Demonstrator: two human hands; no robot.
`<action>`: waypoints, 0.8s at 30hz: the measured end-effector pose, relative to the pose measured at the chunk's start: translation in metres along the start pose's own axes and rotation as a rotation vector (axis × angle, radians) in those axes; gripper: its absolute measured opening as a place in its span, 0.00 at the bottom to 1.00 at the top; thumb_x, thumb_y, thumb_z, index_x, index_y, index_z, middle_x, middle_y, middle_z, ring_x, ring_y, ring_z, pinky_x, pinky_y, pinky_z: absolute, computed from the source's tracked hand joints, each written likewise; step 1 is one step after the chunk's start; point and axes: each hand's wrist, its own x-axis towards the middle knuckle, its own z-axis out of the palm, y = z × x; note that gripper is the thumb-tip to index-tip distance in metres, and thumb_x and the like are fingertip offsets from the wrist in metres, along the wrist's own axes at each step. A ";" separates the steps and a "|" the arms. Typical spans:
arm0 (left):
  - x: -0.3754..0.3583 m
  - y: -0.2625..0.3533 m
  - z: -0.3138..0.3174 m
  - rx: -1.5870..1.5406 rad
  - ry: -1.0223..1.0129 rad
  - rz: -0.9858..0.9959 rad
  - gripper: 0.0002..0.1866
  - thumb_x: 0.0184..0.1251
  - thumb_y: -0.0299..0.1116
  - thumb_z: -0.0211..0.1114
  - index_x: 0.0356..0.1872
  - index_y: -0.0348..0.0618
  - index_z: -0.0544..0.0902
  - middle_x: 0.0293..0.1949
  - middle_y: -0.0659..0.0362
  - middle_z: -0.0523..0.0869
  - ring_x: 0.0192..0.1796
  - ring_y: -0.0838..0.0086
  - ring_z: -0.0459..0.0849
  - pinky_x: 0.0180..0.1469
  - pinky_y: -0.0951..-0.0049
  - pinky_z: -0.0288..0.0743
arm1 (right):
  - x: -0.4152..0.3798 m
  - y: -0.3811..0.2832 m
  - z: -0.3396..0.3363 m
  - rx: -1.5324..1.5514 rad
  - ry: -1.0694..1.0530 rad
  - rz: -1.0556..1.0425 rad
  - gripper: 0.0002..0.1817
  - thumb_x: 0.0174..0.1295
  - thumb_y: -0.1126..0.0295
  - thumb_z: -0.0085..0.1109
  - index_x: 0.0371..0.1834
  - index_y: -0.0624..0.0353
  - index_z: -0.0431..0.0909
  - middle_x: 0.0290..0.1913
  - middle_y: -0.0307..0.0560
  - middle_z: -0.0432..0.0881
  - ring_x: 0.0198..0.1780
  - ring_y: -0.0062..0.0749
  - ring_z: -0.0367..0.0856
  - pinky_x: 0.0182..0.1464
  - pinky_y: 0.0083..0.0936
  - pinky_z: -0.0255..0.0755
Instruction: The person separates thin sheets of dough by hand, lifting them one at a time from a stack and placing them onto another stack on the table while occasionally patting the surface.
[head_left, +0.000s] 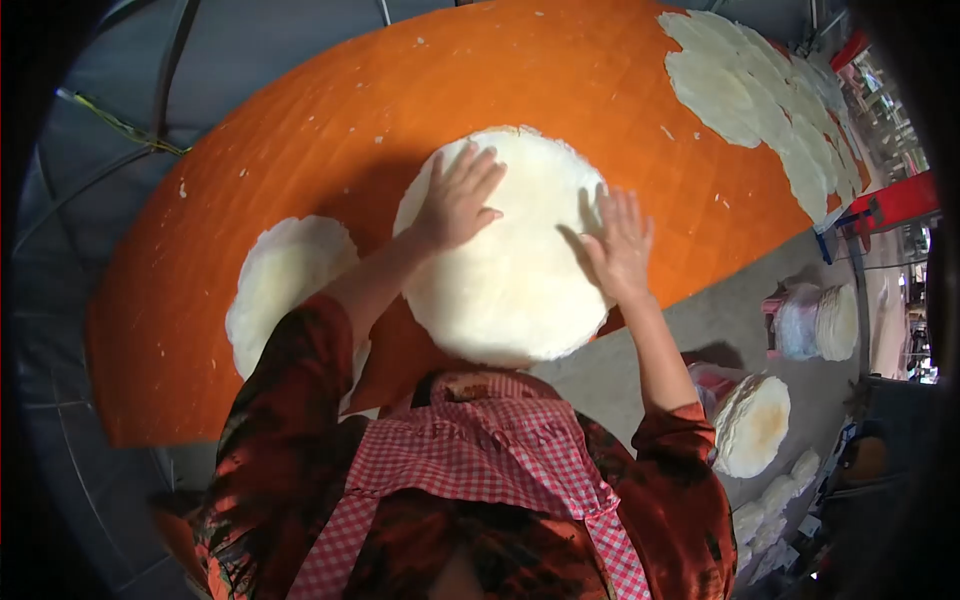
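A large, round, cream-white pile of thin flatbread-like sheets (510, 270) lies on the orange surface in front of my apron, with a slightly ragged rim. My left hand (460, 200) is spread over its upper left part, palm down and fingers apart. At the pile's right rim is my right hand (622, 245), its fingers stretched out and a shadow falling beside it on the white top. Neither hand grips anything. Left of the pile sits another round white pile (290, 275), partly hidden behind my left arm.
The orange tabletop (540, 70) is dotted with small white flakes. Overlapping thin white sheets (740, 90) cover its far right end. On the floor to the right stand two more round stacks, a nearer one (755, 428) and a farther one (836, 322). Grey sheeting (90, 230) hangs at left.
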 end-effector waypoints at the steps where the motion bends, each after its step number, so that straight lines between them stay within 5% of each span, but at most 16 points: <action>1: 0.008 -0.016 0.025 -0.045 -0.017 -0.068 0.34 0.63 0.46 0.60 0.68 0.46 0.63 0.71 0.53 0.59 0.73 0.55 0.54 0.68 0.49 0.52 | 0.006 0.005 0.024 0.031 -0.036 0.003 0.37 0.64 0.47 0.49 0.72 0.53 0.54 0.74 0.53 0.50 0.75 0.49 0.44 0.70 0.54 0.42; 5: 0.013 -0.057 0.102 -0.213 -0.024 -0.186 0.35 0.63 0.53 0.58 0.68 0.51 0.63 0.71 0.54 0.59 0.71 0.55 0.57 0.67 0.50 0.55 | 0.014 0.028 0.098 0.133 -0.105 0.013 0.38 0.65 0.45 0.46 0.72 0.54 0.53 0.75 0.53 0.47 0.75 0.50 0.44 0.69 0.53 0.45; 13: 0.010 -0.050 0.086 -0.296 -0.172 -0.273 0.37 0.64 0.57 0.55 0.70 0.52 0.59 0.73 0.54 0.53 0.73 0.57 0.53 0.69 0.44 0.49 | 0.012 0.020 0.088 0.200 -0.108 0.016 0.37 0.65 0.42 0.44 0.72 0.53 0.56 0.75 0.51 0.50 0.74 0.50 0.47 0.69 0.55 0.45; 16: 0.001 -0.055 0.065 -0.133 -0.030 -0.256 0.39 0.62 0.57 0.57 0.70 0.52 0.59 0.73 0.52 0.52 0.73 0.53 0.51 0.66 0.35 0.48 | 0.039 -0.006 0.021 -0.252 -0.454 0.034 0.36 0.65 0.39 0.40 0.70 0.50 0.60 0.74 0.48 0.53 0.74 0.48 0.48 0.68 0.61 0.44; 17: -0.013 -0.051 0.049 -0.130 0.107 -0.260 0.40 0.60 0.60 0.58 0.70 0.51 0.60 0.73 0.50 0.53 0.73 0.50 0.50 0.63 0.31 0.48 | 0.050 -0.018 0.004 -0.247 -0.306 -0.023 0.35 0.65 0.39 0.39 0.69 0.49 0.61 0.74 0.47 0.54 0.74 0.48 0.48 0.68 0.63 0.43; 20: -0.078 -0.008 -0.011 -0.098 0.029 -0.238 0.41 0.58 0.62 0.57 0.69 0.51 0.61 0.72 0.49 0.54 0.73 0.49 0.51 0.63 0.31 0.48 | 0.099 -0.036 0.022 -0.175 0.000 -0.223 0.35 0.66 0.38 0.36 0.70 0.47 0.60 0.73 0.45 0.55 0.74 0.44 0.49 0.68 0.64 0.42; 24: -0.149 0.029 0.004 -0.234 -0.202 -0.144 0.44 0.55 0.61 0.61 0.70 0.50 0.60 0.74 0.49 0.49 0.75 0.50 0.44 0.66 0.32 0.37 | 0.167 -0.064 0.112 -0.126 -0.079 -0.138 0.35 0.68 0.40 0.31 0.72 0.49 0.55 0.74 0.41 0.54 0.75 0.37 0.49 0.69 0.61 0.42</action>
